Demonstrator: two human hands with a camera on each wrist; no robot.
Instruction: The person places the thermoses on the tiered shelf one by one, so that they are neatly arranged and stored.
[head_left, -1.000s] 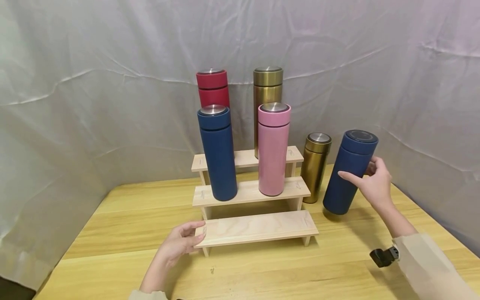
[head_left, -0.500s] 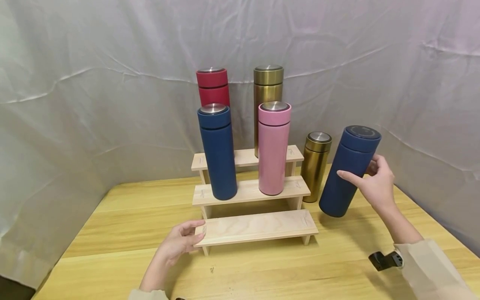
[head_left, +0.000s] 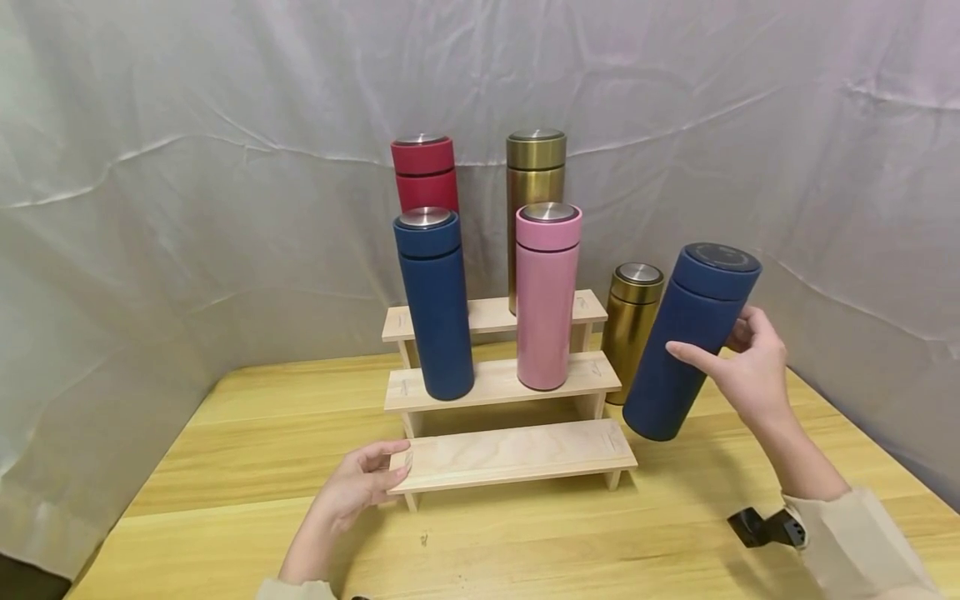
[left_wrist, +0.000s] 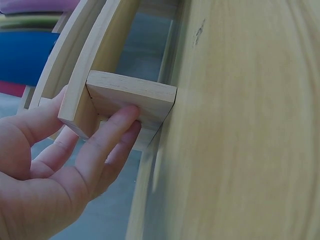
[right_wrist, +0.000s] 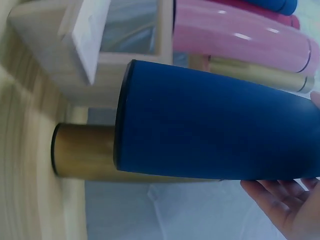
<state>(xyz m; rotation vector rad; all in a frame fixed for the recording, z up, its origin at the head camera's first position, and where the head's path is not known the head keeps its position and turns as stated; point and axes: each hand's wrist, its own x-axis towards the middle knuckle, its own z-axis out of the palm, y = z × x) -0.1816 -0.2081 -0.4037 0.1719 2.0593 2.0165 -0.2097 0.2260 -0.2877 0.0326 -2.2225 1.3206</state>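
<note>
My right hand [head_left: 750, 367] grips a blue thermos flask [head_left: 688, 342] round its upper body, thumb on the near side. The flask hangs tilted above the table, its base towards the stand. In the right wrist view its dark base edge [right_wrist: 122, 115] is close to the stand. My left hand [head_left: 363, 483] holds the left end of the lowest step of a three-step wooden stand [head_left: 517, 454]. Fingertips [left_wrist: 127, 116] rest against the step's leg in the left wrist view. On the middle step stand a blue flask [head_left: 437, 317] and a pink flask [head_left: 547, 317].
A red flask [head_left: 425, 187] and a tall gold flask [head_left: 536, 183] stand on the top step, partly hidden. A shorter gold flask [head_left: 630, 333] stands on the table [head_left: 247, 467], right of the stand. Grey cloth [head_left: 285, 208] hangs behind.
The right hand has tilted the blue flask further, its base swinging left and slightly towards me, now overlapping the short gold flask. The left hand and stand have stayed put.
</note>
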